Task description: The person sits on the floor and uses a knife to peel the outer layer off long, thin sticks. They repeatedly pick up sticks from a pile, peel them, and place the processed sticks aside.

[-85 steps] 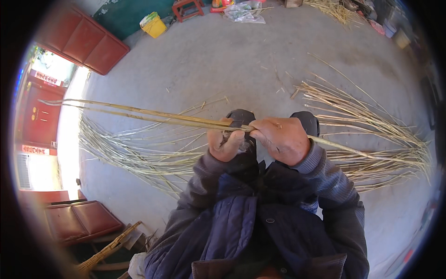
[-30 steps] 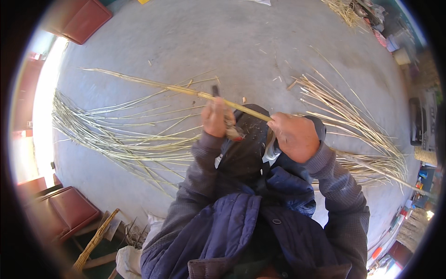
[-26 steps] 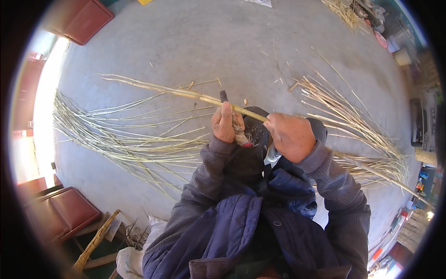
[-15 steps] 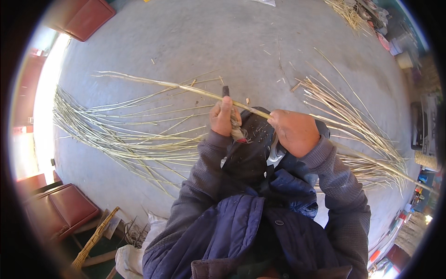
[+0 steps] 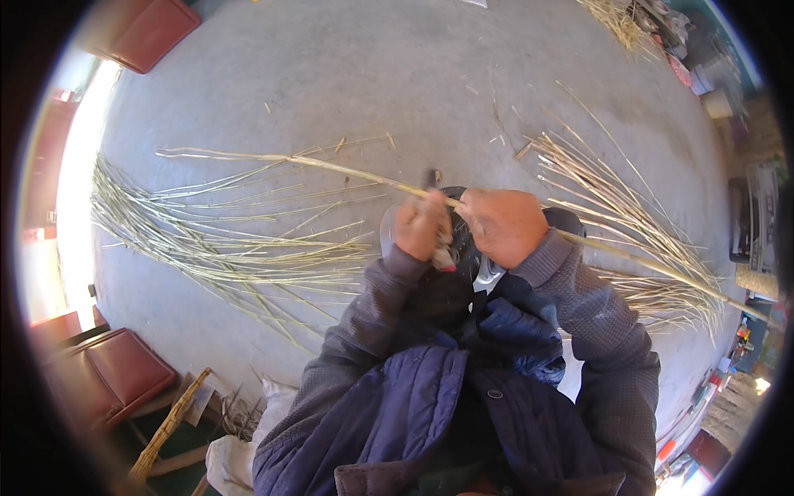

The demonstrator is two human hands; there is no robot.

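Left hand (image 5: 422, 225) clenching small tool (image 5: 432, 178), right hand (image 5: 500, 225) grasping long stalk (image 5: 289, 160); slipping risks nicked fingers, 3 o'clock.

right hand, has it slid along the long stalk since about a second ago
Yes. The right hand now sits close to the left hand on the long stalk; earlier a clear gap separated them over the dark lap.

Grey concrete floor (image 5: 347, 74) is being used as the work surface. A fanned pile of pale stalks (image 5: 223, 240) is lying on it at centre left of the frame; a second pile (image 5: 628, 223) is spread at centre right. Loose straw bits (image 5: 496, 136) are scattered at upper centre. Red cushioned seats (image 5: 116, 372) are standing at lower left, another (image 5: 149, 33) at upper left.
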